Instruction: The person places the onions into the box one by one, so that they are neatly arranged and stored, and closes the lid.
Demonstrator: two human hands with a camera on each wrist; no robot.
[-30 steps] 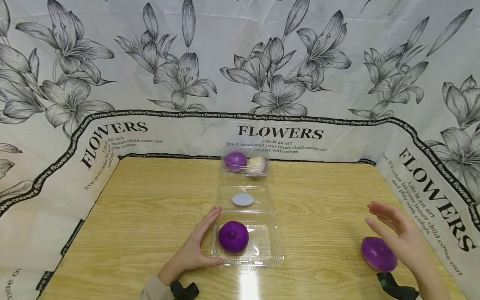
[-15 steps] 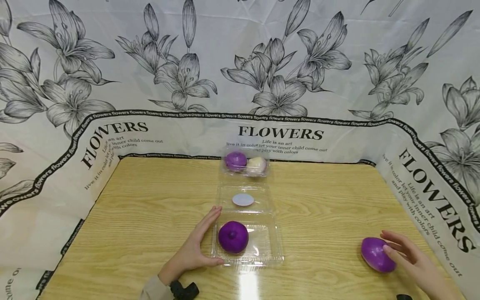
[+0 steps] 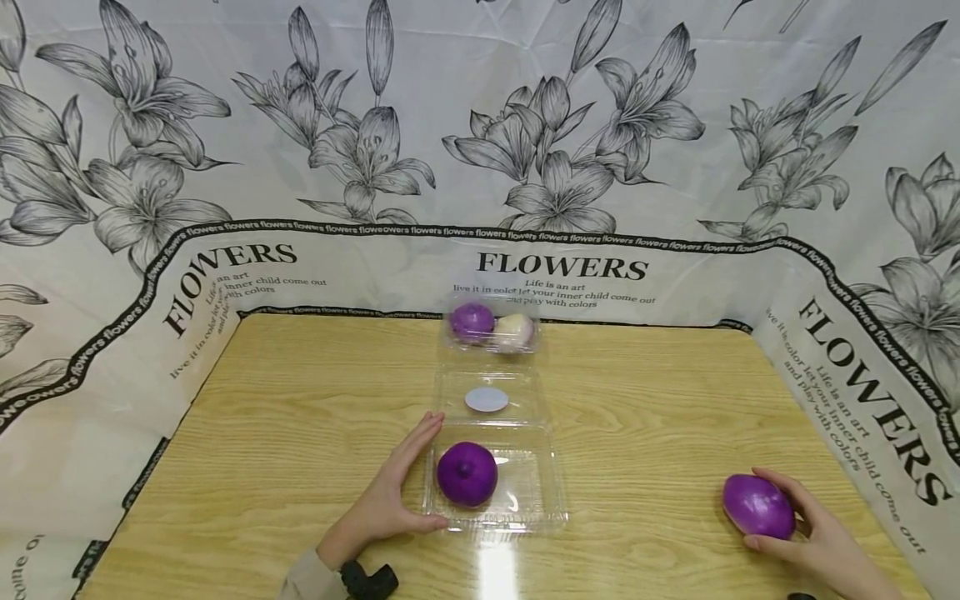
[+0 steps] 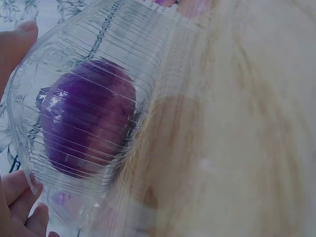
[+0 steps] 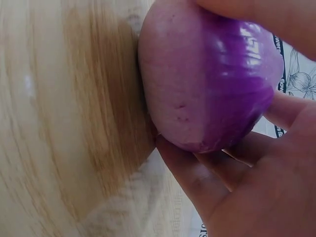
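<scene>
My right hand [image 3: 825,546] grips a glossy purple onion [image 3: 757,506] at the right of the table, thumb on one side and fingers round the other; the right wrist view shows the onion [image 5: 207,79] close against the wood. My left hand [image 3: 386,492] spans the left side of an open clear plastic clamshell box [image 3: 528,479], thumb at its near corner and fingers by the hinge. Inside the box's near half lies another purple onion [image 3: 467,475]. Through the ribbed wall, the left wrist view shows this onion [image 4: 89,118] between thumb and fingers.
The clamshell's lid [image 3: 453,392] lies folded back, with a white oval label [image 3: 486,399]. Behind it, a closed clear box [image 3: 491,304] holds a purple onion [image 3: 471,322] and a whitish one [image 3: 514,332]. Flower-printed cloth [image 3: 555,167] surrounds the wooden table [image 3: 322,375].
My right hand has come down from above the right onion, moved round its right side and taken hold of it. The left hand and the box stay where they were.
</scene>
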